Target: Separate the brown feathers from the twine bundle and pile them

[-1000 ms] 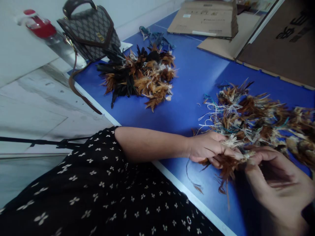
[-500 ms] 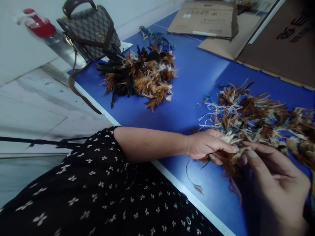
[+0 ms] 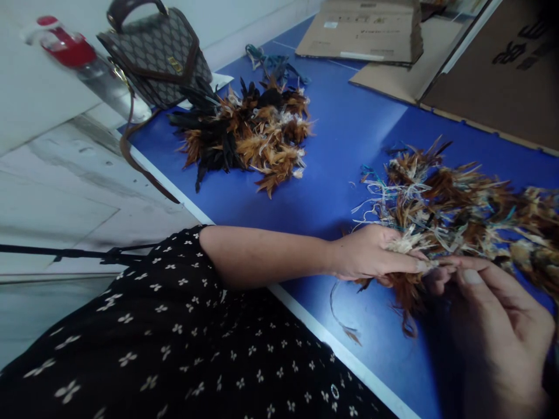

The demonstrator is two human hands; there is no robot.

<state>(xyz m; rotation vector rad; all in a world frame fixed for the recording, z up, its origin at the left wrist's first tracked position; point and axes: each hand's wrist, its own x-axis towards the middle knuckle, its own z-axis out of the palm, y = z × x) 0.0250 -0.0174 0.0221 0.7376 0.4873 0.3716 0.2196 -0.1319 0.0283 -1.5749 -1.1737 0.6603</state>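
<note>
My left hand (image 3: 375, 254) is closed round a small bunch of brown feathers (image 3: 407, 297), its thumb pressed near the pale quill ends. Right beside it, my right hand (image 3: 502, 308) pinches the tip of those quills between thumb and forefinger. Some of the bunch is hidden under the left hand's fingers. Just beyond both hands spreads a long pile of brown and cream feather bunches (image 3: 467, 192), with white and teal strings (image 3: 379, 195) trailing at its left end. A single loose feather (image 3: 349, 333) lies near the table's front edge.
On the blue table (image 3: 340, 139) sits another heap of black and brown feathers (image 3: 257, 134). Behind it are teal ties (image 3: 275, 63), a patterned handbag (image 3: 161, 55) and a red-topped bottle (image 3: 94, 73). Cardboard (image 3: 362, 29) and a brown box (image 3: 498, 75) stand at the back right.
My right hand has shifted slightly to the right, and its fingertips now pinch farther out along the quills. My left hand keeps hold of the feather bunch, its fingers closed tighter.
</note>
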